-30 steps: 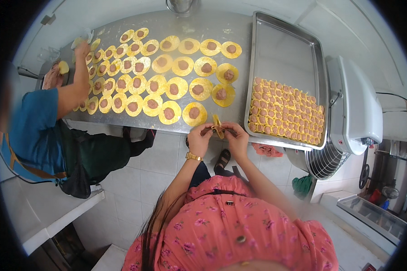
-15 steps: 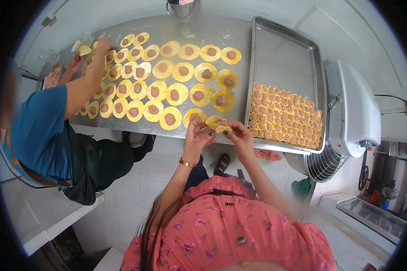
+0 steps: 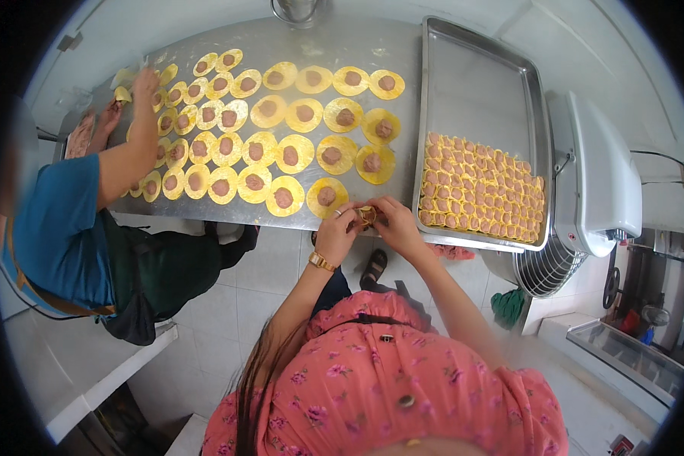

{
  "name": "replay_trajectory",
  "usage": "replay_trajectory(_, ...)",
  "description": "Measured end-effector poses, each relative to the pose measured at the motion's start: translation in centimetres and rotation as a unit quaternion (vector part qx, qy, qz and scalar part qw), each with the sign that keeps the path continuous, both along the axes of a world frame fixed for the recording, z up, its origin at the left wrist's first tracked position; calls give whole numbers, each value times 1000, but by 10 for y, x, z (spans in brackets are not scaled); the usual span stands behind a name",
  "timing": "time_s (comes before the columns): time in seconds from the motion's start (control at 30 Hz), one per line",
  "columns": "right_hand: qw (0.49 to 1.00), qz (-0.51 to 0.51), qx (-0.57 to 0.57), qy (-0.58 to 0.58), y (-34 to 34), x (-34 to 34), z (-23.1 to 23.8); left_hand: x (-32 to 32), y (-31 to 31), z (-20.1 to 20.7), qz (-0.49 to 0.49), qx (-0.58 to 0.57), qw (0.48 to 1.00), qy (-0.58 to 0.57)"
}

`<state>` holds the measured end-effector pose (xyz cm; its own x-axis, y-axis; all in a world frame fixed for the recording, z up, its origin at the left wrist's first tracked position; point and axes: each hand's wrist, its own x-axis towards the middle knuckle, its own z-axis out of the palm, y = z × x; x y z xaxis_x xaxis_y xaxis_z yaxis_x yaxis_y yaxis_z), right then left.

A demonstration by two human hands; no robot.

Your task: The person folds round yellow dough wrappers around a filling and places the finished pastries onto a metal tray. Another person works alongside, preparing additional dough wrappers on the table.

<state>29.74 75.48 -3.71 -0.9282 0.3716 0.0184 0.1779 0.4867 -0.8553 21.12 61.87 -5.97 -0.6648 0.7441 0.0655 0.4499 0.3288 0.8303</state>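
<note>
A small yellow dumpling (image 3: 367,217) with meat inside is held between both my hands at the table's front edge, its wrapper gathered up around the filling. My left hand (image 3: 337,232) has its fingers pinched on one side of it. My right hand (image 3: 397,226) closes on the other side, so the fingers hide much of the dumpling. Just beyond my left hand lies a flat round yellow wrapper (image 3: 313,205) with a ball of pink meat filling (image 3: 327,196) on it. Several more such topped wrappers stand in rows across the metal table (image 3: 403,53).
To the right, a large metal tray (image 3: 424,91) holds packed rows of shaped dumplings (image 3: 479,186) in its near half. A white machine (image 3: 600,175) stands past it. At the left, a co-worker in a blue shirt (image 3: 64,228) reaches over the wrappers. A metal bucket (image 3: 295,11) is at the back.
My hands have drawn closer together, and the wrapper has gone from a loosely folded, open shape to a tight bundle. The co-worker's hands have moved slightly left.
</note>
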Motion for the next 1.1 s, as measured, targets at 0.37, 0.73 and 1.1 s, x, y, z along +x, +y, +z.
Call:
replay_trajectory(0.37,997,29,64,-16,6,-8,-4,-10,-3,3,9,3,992,-123)
replay_trajectory(0.73,995,-36,89,-26,-5,-5,-4,-16,-1,1,-56,0,998,-21)
replay_trajectory(1.1,991,-77,107,-22,-5,-3,-5,-23,16,7,-60,-53,996,-39)
